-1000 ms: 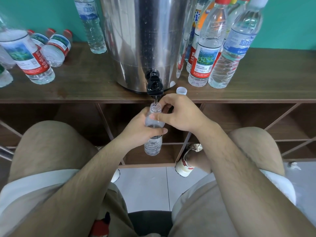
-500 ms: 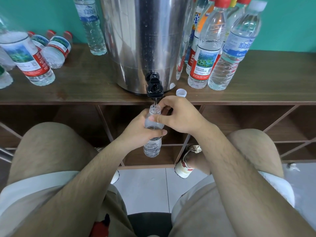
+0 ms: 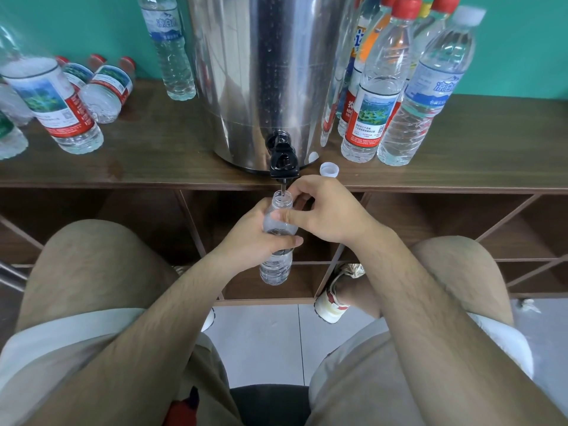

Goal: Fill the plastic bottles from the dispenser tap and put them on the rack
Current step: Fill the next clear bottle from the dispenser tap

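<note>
Gripping small clear plastic bottle (image 3: 275, 269) mid-body with left hand (image 3: 255, 241), right hand (image 3: 329, 216) pinching neck, mouth under black dispenser tap (image 3: 284, 162).

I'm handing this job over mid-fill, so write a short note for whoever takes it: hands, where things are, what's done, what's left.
Left hand grips the small bottle mid-body; right hand pinches its neck, mouth right under the black tap of the steel dispenser.
A white cap lies on the wooden rack beside the tap.
Done: capped bottles stand right of the dispenser.
Left: finish filling, cap this bottle, put it on the rack.
</note>
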The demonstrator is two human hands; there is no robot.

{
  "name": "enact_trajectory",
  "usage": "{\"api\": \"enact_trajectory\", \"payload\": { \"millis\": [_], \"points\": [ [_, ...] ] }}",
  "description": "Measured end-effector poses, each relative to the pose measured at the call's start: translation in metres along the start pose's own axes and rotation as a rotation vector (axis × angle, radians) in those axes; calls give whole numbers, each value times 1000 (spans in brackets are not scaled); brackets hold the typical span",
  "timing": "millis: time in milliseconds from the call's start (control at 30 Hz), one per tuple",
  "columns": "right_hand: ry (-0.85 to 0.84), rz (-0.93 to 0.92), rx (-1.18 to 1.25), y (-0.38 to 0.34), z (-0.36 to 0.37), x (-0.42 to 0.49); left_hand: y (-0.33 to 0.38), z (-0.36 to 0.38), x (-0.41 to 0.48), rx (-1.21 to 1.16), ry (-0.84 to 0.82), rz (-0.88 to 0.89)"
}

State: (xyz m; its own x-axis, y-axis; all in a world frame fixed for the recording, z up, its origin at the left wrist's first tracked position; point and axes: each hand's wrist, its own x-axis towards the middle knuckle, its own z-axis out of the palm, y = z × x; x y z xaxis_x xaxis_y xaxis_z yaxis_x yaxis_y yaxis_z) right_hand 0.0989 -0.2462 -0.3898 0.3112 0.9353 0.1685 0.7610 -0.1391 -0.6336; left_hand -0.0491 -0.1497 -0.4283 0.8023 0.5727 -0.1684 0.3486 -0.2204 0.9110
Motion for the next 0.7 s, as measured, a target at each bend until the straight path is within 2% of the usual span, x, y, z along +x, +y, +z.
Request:
{"api": "enact_trajectory", "payload": {
  "millis": [700],
  "points": [
    [40,-40,18,0,1,0,1,0,-1,-45,2,6]
  ]
}}
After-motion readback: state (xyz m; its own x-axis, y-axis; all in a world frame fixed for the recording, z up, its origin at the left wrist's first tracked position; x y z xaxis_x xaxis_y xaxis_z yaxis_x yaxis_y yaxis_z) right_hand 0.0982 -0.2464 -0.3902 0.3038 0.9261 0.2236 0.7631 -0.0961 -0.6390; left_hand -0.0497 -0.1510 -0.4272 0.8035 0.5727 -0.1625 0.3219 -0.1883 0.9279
